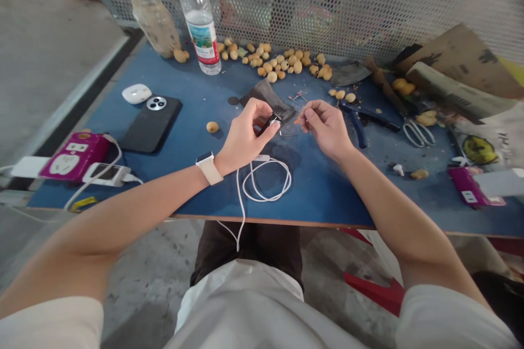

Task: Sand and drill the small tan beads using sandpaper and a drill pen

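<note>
My left hand (248, 133), with a watch (209, 168) on its wrist, is closed around a small dark object with a shiny metal part (275, 120). Its kind is hard to make out behind the fingers. To its right, my right hand (327, 125) pinches a small orange piece (298, 120) between thumb and fingers. The two hands are apart. Beneath them lies a dark flat sheet (266, 92). A few thin pieces with red ends (298, 97) rest just beyond. Nearer to me, a white cable (267, 199) lies coiled on the blue table (323, 196).
Behind the hands stand a water bottle (202, 38) and a cloudy jar (154, 24), with many small round fruits (282, 62) along the mesh. A phone (152, 125) and purple power strip (76, 155) lie left; blue-handled pliers (357, 125), scissors (417, 133) and cardboard (454, 60) right.
</note>
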